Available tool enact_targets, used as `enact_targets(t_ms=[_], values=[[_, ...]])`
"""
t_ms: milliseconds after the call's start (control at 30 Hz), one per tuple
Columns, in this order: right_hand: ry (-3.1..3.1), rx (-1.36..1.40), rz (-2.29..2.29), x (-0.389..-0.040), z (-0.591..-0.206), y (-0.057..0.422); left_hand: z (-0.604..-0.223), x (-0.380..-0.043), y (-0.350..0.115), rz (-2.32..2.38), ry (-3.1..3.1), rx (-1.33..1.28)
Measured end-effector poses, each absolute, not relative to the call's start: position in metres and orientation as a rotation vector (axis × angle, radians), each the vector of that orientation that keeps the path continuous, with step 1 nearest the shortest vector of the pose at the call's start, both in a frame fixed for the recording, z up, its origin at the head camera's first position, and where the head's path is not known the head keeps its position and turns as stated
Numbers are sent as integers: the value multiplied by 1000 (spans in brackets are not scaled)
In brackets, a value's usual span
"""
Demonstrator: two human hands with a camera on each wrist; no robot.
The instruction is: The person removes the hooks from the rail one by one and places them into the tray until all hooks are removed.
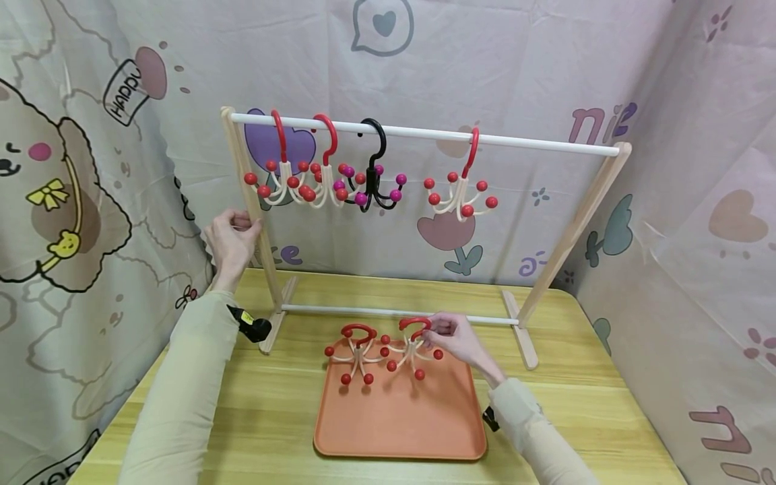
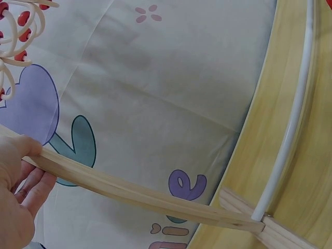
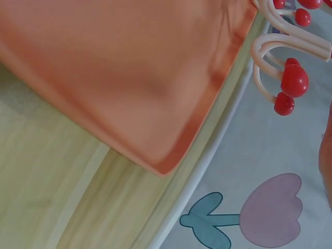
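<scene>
My left hand (image 1: 232, 244) grips the left wooden post (image 1: 264, 259) of a rack, thumb on one side and fingers on the other, also seen in the left wrist view. Over the back of an orange tray (image 1: 400, 417), my right hand (image 1: 455, 339) pinches the red hook of a cream multi-arm hanger (image 1: 411, 350) tipped with red balls. A matching hanger (image 1: 358, 357) sits beside it at the tray's back left. In the right wrist view the held hanger's arms (image 3: 280, 52) show at the upper right, and only an edge of the hand appears.
From the white top rail (image 1: 533, 142) hang two red-hooked hangers at the left, a black hanger (image 1: 372, 178) with magenta balls, and another red-hooked hanger (image 1: 459, 195) further right. A lower white bar (image 1: 364, 310) runs behind the tray. The right post (image 1: 572, 232) stands on a wooden foot.
</scene>
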State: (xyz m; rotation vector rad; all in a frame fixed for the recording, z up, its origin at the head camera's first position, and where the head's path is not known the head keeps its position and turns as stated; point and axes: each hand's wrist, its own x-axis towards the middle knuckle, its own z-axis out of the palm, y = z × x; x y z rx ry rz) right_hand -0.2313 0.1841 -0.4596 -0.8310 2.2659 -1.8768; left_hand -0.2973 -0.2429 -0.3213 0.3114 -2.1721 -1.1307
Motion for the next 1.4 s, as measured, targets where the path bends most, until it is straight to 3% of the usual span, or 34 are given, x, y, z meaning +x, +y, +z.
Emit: enact_targets(t_ms=[867,1400], values=[[2308,-721,-1661,-235,-466,175,-323,-296,-243,-1121,-2158,298],[2302,-789,-1804,-235,-465,181,-321,-297,-242,-1126,-2170,309]])
